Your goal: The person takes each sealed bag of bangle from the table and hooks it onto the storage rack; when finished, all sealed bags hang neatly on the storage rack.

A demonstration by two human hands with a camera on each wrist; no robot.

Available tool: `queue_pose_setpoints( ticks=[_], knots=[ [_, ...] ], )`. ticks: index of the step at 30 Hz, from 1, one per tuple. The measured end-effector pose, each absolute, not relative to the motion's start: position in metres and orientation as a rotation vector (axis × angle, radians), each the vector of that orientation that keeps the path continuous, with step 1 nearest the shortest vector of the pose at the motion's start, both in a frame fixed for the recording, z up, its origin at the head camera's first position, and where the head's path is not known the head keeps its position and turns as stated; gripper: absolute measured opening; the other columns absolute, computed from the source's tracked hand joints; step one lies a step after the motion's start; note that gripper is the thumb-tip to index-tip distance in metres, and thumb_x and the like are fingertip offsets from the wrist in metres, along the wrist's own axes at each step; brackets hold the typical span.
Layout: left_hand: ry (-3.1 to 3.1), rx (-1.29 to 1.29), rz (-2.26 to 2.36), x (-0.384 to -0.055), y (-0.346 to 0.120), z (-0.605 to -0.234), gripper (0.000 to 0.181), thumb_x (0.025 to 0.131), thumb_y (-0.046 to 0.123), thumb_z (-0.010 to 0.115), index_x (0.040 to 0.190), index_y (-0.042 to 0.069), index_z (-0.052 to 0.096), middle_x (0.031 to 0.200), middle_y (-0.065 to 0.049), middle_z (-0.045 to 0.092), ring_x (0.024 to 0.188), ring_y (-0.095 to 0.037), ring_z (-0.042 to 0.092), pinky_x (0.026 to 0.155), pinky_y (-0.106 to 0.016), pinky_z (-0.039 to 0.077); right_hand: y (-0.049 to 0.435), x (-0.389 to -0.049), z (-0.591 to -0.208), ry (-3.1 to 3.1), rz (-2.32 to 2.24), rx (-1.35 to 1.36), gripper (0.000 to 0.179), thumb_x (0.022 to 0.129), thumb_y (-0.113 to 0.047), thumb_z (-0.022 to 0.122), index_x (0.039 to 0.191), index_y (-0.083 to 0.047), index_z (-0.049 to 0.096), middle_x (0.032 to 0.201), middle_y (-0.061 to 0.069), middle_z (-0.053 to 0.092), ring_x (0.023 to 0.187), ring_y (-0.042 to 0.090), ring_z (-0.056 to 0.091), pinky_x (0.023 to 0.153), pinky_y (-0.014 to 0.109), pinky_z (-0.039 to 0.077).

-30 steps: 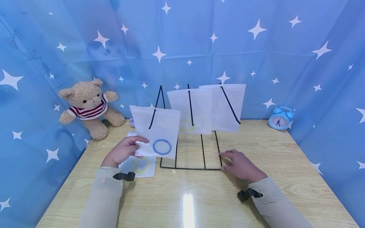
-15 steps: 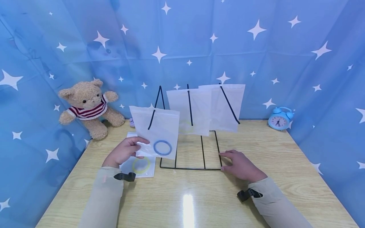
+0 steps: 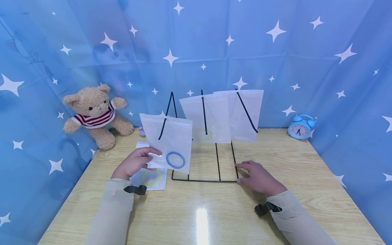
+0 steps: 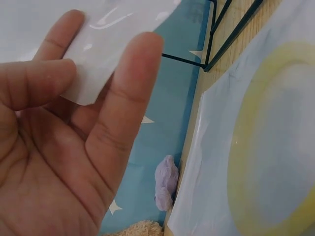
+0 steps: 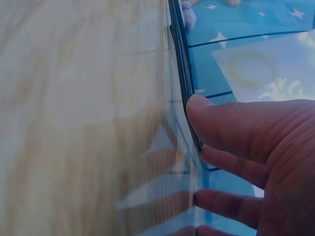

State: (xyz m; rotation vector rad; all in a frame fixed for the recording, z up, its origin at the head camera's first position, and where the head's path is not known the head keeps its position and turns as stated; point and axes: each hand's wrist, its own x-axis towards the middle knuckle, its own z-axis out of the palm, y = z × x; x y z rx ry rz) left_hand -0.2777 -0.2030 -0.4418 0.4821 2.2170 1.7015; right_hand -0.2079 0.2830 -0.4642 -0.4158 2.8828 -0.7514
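A black wire display rack (image 3: 217,163) stands on the table with several hooks. From its left hook hangs a whitish zip bag (image 3: 169,131) with a blue ring (image 3: 174,152) showing near the bottom. My left hand (image 3: 134,162) pinches that bag's lower left edge; the left wrist view shows the bag's corner (image 4: 88,88) between thumb and fingers. On the right, my right hand (image 3: 257,176) holds the side bar of the rack's base, the thumb pressed on the black bar (image 5: 182,64). Behind hang two more bags, a middle bag (image 3: 217,119) and a right bag (image 3: 246,112).
A flat bag with a yellow ring (image 3: 160,177) lies under my left hand. A teddy bear (image 3: 95,112) sits at the back left, a small purple object (image 3: 142,131) beside it. A blue alarm clock (image 3: 301,127) stands back right, before a starry curtain (image 3: 196,41).
The bag in my left hand has turned slightly, its blue ring shifting a little right and down. The middle bag has swung a bit. My right hand stays put.
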Motion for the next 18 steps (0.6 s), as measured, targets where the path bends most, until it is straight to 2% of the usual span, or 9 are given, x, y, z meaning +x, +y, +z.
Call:
queue_pose_setpoints(
  ticks=[8,18],
  knots=[
    [2.184,0.503,1.689,-0.2786,-0.2032,-0.4427,0.032,0.106,-0.003,0.045,0.129,-0.010,0.066,0.146,-0.025,0.053,0.105,-0.018,0.068,0.085,-0.049,0.065,0.2830,-0.2082,-0.4643,2.888,-0.751,-0.424,0.059,0.096,-0.023,0.077,0.150,-0.006,0.059,0.151,0.030,0.050,0.138,0.053,0.048,0.109,0.065,0.046],
    [2.172,0.469,1.677,-0.2780,-0.2028,-0.4413,0.032,0.106,-0.003,0.046,0.127,-0.004,0.069,0.143,-0.019,0.056,0.105,-0.021,0.070,0.084,-0.048,0.065,0.2844,-0.2092,-0.4666,2.895,-0.749,-0.429,0.060,0.096,-0.025,0.078,0.150,-0.008,0.059,0.151,0.027,0.052,0.138,0.050,0.050,0.108,0.064,0.047]
  ],
)
